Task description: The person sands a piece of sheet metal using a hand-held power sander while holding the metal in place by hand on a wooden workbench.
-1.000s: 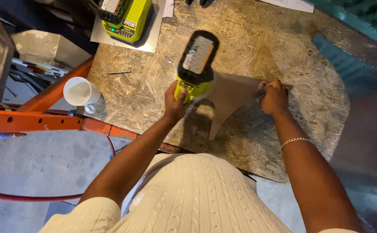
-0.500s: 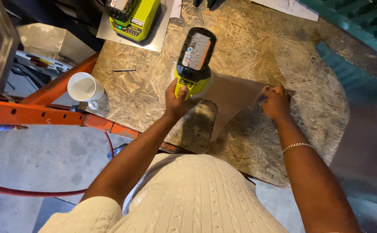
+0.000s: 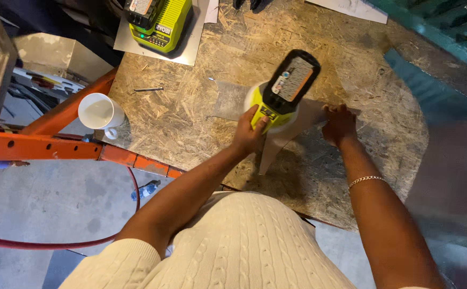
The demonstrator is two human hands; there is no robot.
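My left hand [image 3: 248,134] grips the handle of a yellow-green cordless power tool [image 3: 284,91] with a black battery on top, held upright over a thin sheet of metal [image 3: 233,99]. The sheet lies flat on the chipboard worktop [image 3: 185,123]. My right hand [image 3: 339,124] presses down on the sheet's right part, fingers bent. A bracelet is on my right wrist. The tool's working end is hidden under its body.
A white mug [image 3: 98,112] stands at the worktop's left corner. A yellow-green battery charger [image 3: 158,22] sits on a metal plate at the back. A loose screw [image 3: 148,89] lies near it. An orange steel beam [image 3: 41,147] and a red hose [image 3: 57,243] are at the left.
The tool in my left hand has tilted and moved a little right along the sheet. My right hand stays on the sheet. The view has shifted slightly.
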